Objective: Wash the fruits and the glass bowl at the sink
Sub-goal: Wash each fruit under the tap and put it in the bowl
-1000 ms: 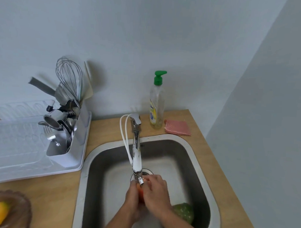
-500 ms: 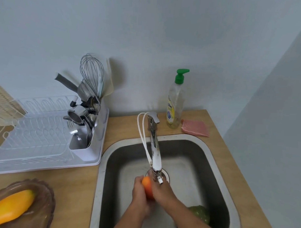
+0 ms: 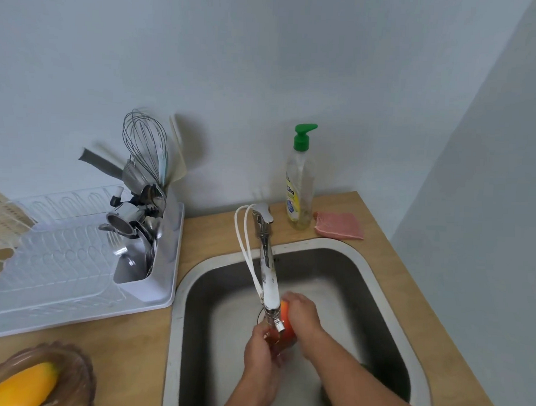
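Both my hands hold an orange-red fruit (image 3: pixel 287 325) under the faucet (image 3: pixel 270 282) spout, over the steel sink (image 3: pixel 388 301). My left hand (image 3: pixel 263 351) cups the fruit from below and the left. My right hand (image 3: pixel 304 315) curls over its top and right side. A brown glass bowl (image 3: pixel 72 369) stands on the counter at the bottom left with a long yellow fruit (image 3: pixel 20 387) lying in it. My right forearm hides the green fruit in the sink's near right corner.
A white dish rack (image 3: pixel 60 274) with a utensil caddy full of cutlery and a whisk (image 3: pixel 145 144) fills the counter on the left. A soap bottle (image 3: pixel 299 185) with a green pump and a pink sponge (image 3: pixel 340 225) sit behind the sink. A wall rises close on the right.
The view has swung left and down a little. My right hand has moved up over the fruit's top and now covers the green fruit with its forearm.
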### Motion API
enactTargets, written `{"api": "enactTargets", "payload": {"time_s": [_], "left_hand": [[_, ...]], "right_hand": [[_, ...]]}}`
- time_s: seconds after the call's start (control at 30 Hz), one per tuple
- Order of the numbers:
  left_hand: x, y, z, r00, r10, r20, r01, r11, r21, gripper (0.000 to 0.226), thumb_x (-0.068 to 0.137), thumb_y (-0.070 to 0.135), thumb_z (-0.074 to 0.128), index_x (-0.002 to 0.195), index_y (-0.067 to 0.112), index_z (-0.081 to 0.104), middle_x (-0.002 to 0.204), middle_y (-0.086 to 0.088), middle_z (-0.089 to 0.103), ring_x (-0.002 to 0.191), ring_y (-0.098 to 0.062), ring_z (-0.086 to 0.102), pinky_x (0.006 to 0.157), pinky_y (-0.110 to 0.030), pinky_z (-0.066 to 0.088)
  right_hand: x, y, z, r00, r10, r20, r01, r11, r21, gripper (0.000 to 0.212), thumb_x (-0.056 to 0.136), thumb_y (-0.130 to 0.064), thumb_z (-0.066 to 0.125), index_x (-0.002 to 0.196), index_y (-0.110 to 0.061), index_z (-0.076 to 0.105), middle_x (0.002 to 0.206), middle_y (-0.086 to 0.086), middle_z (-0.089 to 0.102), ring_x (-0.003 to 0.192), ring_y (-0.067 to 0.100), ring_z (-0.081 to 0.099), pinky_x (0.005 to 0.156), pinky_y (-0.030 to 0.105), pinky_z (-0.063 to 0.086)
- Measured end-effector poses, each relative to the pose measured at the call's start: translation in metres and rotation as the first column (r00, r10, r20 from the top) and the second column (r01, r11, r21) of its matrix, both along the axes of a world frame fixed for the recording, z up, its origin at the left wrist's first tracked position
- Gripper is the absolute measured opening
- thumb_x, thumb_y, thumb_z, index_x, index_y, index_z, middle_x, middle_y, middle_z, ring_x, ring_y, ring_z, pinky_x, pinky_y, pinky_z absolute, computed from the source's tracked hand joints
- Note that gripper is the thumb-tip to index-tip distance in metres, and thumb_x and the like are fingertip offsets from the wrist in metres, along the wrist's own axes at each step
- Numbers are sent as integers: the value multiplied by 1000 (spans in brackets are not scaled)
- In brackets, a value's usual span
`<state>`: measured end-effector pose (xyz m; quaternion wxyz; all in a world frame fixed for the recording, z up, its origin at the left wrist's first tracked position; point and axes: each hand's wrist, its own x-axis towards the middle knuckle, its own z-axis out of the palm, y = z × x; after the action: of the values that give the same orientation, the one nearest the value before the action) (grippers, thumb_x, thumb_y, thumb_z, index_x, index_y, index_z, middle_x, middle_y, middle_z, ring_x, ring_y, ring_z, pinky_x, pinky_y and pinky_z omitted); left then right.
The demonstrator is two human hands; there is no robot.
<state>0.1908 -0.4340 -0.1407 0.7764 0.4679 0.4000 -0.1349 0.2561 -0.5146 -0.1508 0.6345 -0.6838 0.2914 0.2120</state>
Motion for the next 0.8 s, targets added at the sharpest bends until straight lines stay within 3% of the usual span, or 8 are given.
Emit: {"api": "enactTargets", "payload": {"time_s": [0.13,0.2,0.27,0.4,0.5,0.63,0.73,0.8], "left_hand": [[-3,2,7,996,-83,22,84,997,-1,39,95,49,55,105,15,72,89,-10,79,79,-25,72,69,-35,48],[-1,1,12,996,-89,20,90,996,-25,37,97,46,56,108,13,69,96,-15,76,84,-30,72,71,-39,55],[2,2,10,997,-73,9,74,997,-32,34,99,35,58,113,5,66,105,-25,73,87,-36,71,67,-41,60],[5,4,-4,996,-86,30,83,992,97,32,101,25,57,114,-3,64,103,-28,74,95,-39,74,76,-43,61],[4,6,-15,997,-74,3,73,987,143,54,106,41,34,104,2,70,93,-22,77,91,-34,75,81,-41,60],[-5,5,-20,981,-192,-23,191,944,268,43,96,38,40,100,10,72,98,-21,75,91,-28,71,85,-44,59],[-15,-3,-4,974,-228,-15,219,912,348,32,97,24,48,85,11,74,88,-13,76,82,-22,68,73,-39,56],[-20,-5,0,970,-243,-18,231,891,391,26,94,20,49,83,11,71,88,-8,73,79,-21,64,70,-38,51]], "right_hand": [[16,4,-16,993,-70,-98,81,990,113,27,71,-31,64,89,-16,77,98,15,76,93,36,72,93,54,58],[4,6,-7,1000,-23,-21,23,1000,20,26,72,-33,60,84,-16,76,93,11,76,92,33,71,93,50,58],[-16,6,1,993,72,91,-60,990,-127,22,88,-30,54,85,-21,74,95,4,75,93,24,69,93,43,56],[-56,-2,-3,916,334,221,-247,906,-345,26,97,-39,47,111,-37,69,104,-12,73,98,6,64,92,33,54],[-74,-9,-12,861,476,178,-362,820,-443,39,94,-47,46,131,-46,57,116,-14,65,110,7,58,99,32,49],[-68,-12,-10,890,441,115,-365,841,-399,45,86,-53,39,122,-43,64,115,-10,67,108,9,61,97,34,51],[-43,-8,-1,922,377,88,-331,885,-328,26,92,-35,47,97,-30,72,106,-5,73,98,14,66,89,33,52],[-26,-8,3,955,291,59,-265,924,-275,24,95,-27,48,99,-22,71,105,0,73,98,18,65,86,33,51]]}}
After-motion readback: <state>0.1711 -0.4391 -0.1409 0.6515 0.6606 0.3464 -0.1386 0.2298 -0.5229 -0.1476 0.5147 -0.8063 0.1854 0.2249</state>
